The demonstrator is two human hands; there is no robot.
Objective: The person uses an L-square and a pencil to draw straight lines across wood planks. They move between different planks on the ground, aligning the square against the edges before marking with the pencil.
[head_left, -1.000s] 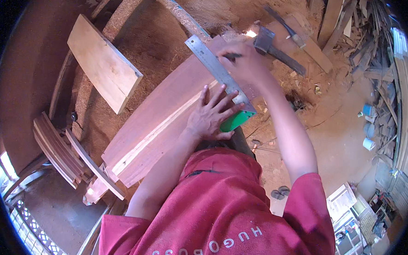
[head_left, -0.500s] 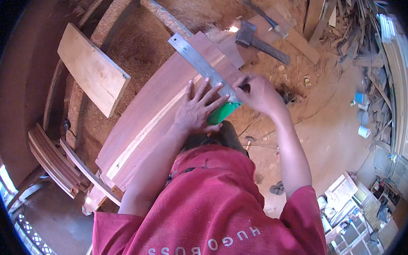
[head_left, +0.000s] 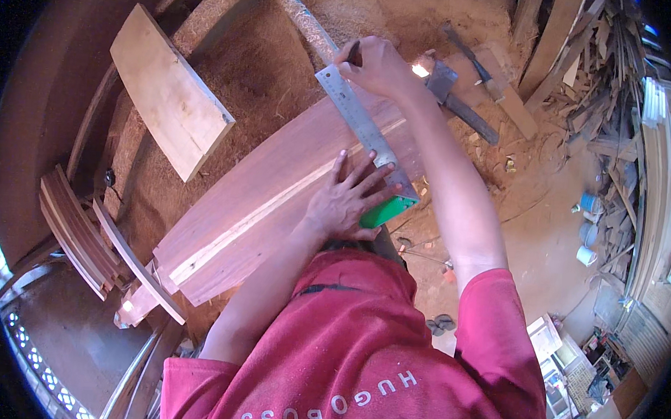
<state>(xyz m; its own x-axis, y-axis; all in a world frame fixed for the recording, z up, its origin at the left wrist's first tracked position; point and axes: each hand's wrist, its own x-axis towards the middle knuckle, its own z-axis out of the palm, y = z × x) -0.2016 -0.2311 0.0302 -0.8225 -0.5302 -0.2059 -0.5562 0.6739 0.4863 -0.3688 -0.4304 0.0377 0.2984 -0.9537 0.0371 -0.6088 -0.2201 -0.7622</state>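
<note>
A wide reddish-brown wood panel with a pale strip along it lies in front of me. Across its far right end rests a try square with a metal blade and a green stock. My left hand lies on the square with fingers spread, its thumb by the green stock. Near the blade's far end is my right hand, its fingers pinched together. Something dark shows between those fingers, too small to make out.
Beyond the panel lie a hammer and a slim dark-headed tool. A pale board stands out at the left, with curved slats below it. Scrap wood is heaped at the far right, near small buckets.
My right hand has moved from the green-stock end of the square up to the blade's far end. My left hand stays spread on the square. The whole view has shifted slightly.
</note>
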